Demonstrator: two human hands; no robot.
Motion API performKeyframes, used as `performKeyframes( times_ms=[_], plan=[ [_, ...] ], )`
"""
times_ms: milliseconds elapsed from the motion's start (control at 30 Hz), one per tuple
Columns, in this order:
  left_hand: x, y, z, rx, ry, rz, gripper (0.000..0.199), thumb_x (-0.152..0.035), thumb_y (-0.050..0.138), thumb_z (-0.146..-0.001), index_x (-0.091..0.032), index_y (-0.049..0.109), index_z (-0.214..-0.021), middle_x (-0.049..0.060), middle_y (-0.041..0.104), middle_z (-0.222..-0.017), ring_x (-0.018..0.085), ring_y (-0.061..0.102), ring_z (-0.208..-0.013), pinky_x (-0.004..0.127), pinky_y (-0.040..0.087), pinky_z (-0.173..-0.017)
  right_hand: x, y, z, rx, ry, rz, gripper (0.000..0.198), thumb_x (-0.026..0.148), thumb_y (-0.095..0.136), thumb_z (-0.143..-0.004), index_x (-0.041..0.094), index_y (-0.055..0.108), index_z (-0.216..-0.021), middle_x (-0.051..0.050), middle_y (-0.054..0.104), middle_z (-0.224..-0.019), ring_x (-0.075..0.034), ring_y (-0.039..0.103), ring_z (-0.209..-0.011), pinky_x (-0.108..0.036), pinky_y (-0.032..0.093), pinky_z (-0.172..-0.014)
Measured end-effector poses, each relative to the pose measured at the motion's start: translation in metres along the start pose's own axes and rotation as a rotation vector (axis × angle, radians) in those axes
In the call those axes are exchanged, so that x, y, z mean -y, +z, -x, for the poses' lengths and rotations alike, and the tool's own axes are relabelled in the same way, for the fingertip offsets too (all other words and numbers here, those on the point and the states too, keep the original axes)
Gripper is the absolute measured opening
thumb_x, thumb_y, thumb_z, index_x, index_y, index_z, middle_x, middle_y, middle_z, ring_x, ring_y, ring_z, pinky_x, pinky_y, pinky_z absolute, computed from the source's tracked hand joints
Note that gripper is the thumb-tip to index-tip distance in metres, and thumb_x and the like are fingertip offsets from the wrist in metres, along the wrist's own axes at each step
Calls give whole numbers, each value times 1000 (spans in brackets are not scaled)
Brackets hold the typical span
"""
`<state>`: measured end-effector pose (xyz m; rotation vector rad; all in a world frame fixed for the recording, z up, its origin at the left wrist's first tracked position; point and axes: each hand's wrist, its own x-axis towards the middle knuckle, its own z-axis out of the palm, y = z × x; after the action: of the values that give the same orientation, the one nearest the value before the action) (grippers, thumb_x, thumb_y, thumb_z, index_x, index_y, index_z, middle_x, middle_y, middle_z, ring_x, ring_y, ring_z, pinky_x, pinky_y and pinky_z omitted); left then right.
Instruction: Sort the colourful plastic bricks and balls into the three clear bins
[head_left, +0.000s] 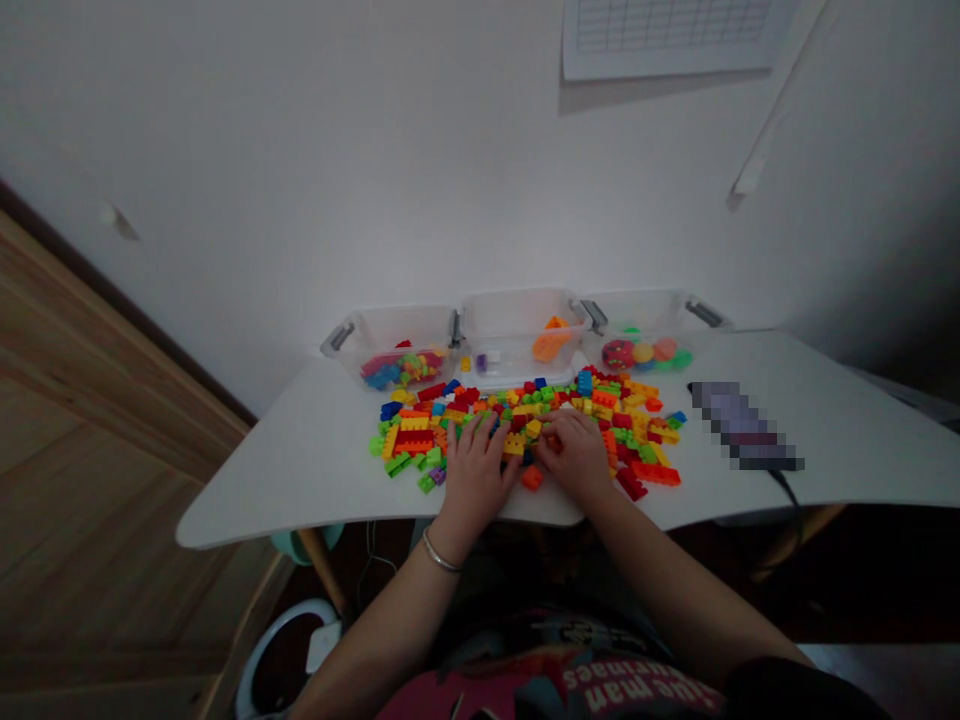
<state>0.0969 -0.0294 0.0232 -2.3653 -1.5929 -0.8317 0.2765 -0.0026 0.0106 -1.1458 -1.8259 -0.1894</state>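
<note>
A wide heap of coloured toy building bricks lies on the white table. Over its front middle rests my left hand, fingers spread and touching the bricks; a bracelet circles that wrist. Close beside it, my right hand has its fingers curled together at a yellow brick. Whatever sits inside those fingers is too small to make out. Between the hands are a yellow-orange brick and, nearer the table's front edge, an orange brick.
Along the wall stand three clear plastic bins: a left bin with colourful pieces, a middle bin with an orange item, and a right bin with round toys. A pixelated device with a cable lies at the right.
</note>
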Motion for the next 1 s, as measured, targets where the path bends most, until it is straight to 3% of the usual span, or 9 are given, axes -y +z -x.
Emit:
performKeyframes(
  times_ms=[267, 533, 700, 867, 1000],
  plan=[
    [1, 9, -1, -17, 56, -52, 44, -37, 55, -92, -19, 59, -131, 11, 59, -138, 32, 48, -132, 57, 31, -114, -1, -2, -3, -27, 19, -10, 8, 15, 58, -81, 23, 60, -79, -6, 73, -90, -23, 65, -91, -39, 51, -87],
    [1, 8, -1, 18, 57, 1, 41, -35, 54, -93, -18, 60, -129, 10, 63, -133, 31, 53, -126, 56, 30, -115, -5, -18, -15, -30, 16, 19, 7, 19, 58, -83, 23, 62, -80, -6, 74, -92, -22, 66, -90, -37, 52, -84],
    [-1, 4, -2, 73, 20, 34, 41, -33, 54, -92, -17, 58, -130, 11, 63, -133, 30, 57, -121, 54, 36, -111, -45, -49, -62, -216, 161, 118, 7, 24, 56, -82, 23, 62, -79, -7, 72, -87, -24, 64, -88, -40, 50, -85],
    [-2, 3, -3, 69, 19, 46, 41, -32, 55, -91, -18, 59, -130, 12, 64, -131, 29, 58, -120, 54, 38, -109, -93, -73, -108, -193, 278, 303, 16, 30, 53, -81, 20, 65, -85, -10, 70, -92, -27, 59, -96, -43, 45, -90],
    [-1, 3, -2, 53, 20, 54, 41, -31, 56, -90, -17, 59, -129, 12, 65, -129, 29, 58, -119, 53, 40, -108, -122, -73, -125, -169, 453, 384, 26, 35, 50, -82, 17, 68, -91, -13, 70, -94, -29, 59, -94, -43, 45, -86]
  ],
)
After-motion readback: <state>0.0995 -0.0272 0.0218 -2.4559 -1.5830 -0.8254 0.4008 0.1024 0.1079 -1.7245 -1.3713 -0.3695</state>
